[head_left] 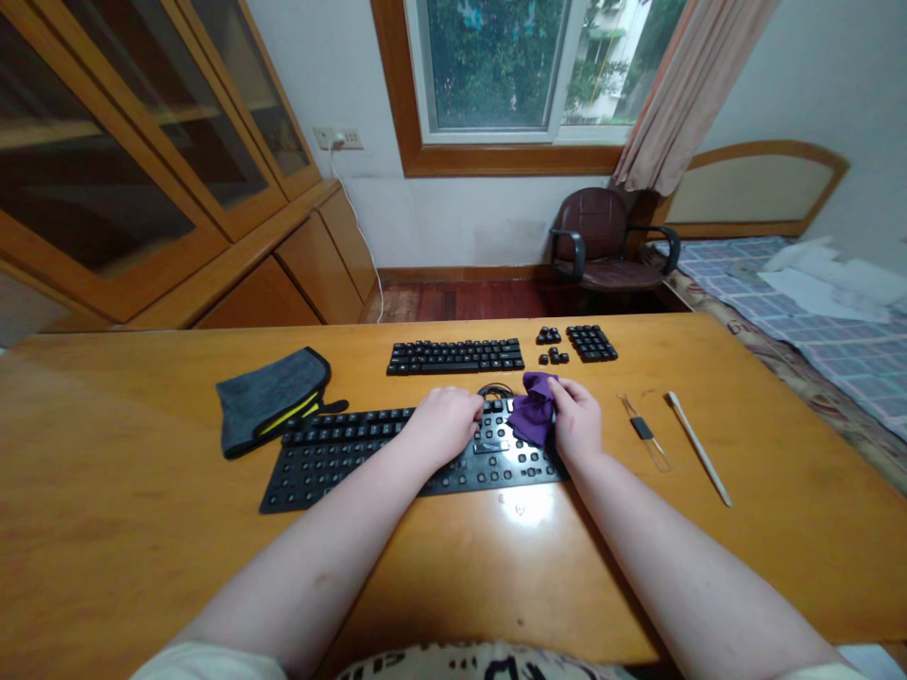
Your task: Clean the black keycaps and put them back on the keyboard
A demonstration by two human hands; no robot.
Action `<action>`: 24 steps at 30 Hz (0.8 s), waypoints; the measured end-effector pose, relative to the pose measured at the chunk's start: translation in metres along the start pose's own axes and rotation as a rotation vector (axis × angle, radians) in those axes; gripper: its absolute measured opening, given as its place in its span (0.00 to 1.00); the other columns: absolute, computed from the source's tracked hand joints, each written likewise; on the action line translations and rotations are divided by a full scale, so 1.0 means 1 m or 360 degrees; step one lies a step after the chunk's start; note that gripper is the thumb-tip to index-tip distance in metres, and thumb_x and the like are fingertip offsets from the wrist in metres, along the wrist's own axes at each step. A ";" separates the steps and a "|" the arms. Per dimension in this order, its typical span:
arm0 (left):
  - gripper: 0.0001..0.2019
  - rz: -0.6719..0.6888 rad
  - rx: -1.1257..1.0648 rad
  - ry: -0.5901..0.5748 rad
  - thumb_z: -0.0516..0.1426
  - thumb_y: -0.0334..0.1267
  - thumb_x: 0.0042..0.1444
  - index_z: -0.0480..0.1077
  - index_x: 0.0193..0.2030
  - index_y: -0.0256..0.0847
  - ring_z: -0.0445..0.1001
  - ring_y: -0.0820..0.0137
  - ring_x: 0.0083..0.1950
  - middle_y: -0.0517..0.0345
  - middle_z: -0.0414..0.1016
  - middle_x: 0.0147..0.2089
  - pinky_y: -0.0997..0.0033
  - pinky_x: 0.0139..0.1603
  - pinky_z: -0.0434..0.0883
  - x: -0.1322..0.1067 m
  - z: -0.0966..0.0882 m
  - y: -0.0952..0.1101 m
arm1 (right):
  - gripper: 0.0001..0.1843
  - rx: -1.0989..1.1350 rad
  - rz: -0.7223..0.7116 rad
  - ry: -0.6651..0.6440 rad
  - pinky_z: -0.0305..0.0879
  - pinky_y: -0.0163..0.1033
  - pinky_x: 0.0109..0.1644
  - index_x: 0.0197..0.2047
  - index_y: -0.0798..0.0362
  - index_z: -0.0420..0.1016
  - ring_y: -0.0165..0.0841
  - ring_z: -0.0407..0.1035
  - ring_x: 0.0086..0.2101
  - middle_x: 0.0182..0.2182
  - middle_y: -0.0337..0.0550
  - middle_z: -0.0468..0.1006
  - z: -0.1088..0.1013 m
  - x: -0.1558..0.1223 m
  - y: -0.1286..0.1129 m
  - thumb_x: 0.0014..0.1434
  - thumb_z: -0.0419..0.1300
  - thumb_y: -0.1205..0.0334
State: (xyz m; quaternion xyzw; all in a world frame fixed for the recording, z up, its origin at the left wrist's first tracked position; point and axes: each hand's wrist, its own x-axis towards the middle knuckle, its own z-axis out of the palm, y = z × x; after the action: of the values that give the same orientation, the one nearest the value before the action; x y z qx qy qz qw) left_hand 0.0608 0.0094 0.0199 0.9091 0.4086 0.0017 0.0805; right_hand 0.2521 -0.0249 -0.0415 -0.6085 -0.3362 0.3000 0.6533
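Observation:
A black keyboard lies across the table in front of me; many of its key posts are bare, while keycaps sit along its far rows at the left. My right hand pinches a crumpled purple cloth over the keyboard's right part. Over the middle of the keyboard, near its far edge, is my left hand with its fingers curled together; what they grip, if anything, is hidden. Behind the keyboard, removed black keycaps are laid out in rows, with a number-pad block of keycaps to the right.
A folded grey cloth with black edging lies at the left, touching or near the keyboard's corner. On the right are a wire keycap puller and a thin pale brush. A coiled black cable shows behind the keyboard.

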 end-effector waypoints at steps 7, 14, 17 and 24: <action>0.12 -0.0090 0.0153 -0.0099 0.54 0.45 0.53 0.74 0.34 0.40 0.72 0.59 0.41 0.47 0.75 0.36 0.62 0.41 0.66 -0.012 -0.008 0.016 | 0.17 -0.0043 0.0000 -0.0028 0.63 0.39 0.38 0.31 0.57 0.76 0.35 0.68 0.30 0.26 0.42 0.76 -0.001 0.000 0.000 0.48 0.59 0.50; 0.16 -0.0372 0.0084 -0.0337 0.49 0.45 0.55 0.73 0.43 0.42 0.75 0.53 0.37 0.44 0.76 0.36 0.58 0.34 0.69 -0.020 -0.006 0.028 | 0.16 -0.0046 -0.0003 -0.0058 0.63 0.38 0.37 0.29 0.56 0.76 0.35 0.68 0.29 0.25 0.42 0.77 -0.002 0.000 -0.001 0.48 0.59 0.51; 0.17 -0.0365 0.0070 -0.0360 0.48 0.46 0.55 0.74 0.39 0.41 0.75 0.53 0.37 0.43 0.76 0.37 0.57 0.35 0.69 -0.019 -0.008 0.026 | 0.15 -0.0036 0.0016 -0.0068 0.63 0.38 0.36 0.29 0.56 0.76 0.35 0.68 0.29 0.25 0.41 0.77 -0.001 -0.002 -0.004 0.48 0.60 0.51; 0.18 -0.0306 -0.0023 -0.0271 0.50 0.51 0.53 0.75 0.36 0.43 0.74 0.57 0.37 0.48 0.77 0.36 0.63 0.36 0.69 -0.004 -0.023 0.018 | 0.14 -0.0029 0.0032 -0.0112 0.63 0.38 0.37 0.29 0.56 0.76 0.35 0.69 0.30 0.25 0.41 0.77 0.000 -0.004 -0.008 0.49 0.60 0.52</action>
State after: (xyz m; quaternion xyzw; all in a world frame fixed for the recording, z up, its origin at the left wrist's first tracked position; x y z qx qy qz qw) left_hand 0.0697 -0.0024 0.0457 0.8621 0.4855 -0.0802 0.1212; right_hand 0.2496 -0.0285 -0.0339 -0.6068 -0.3555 0.3246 0.6325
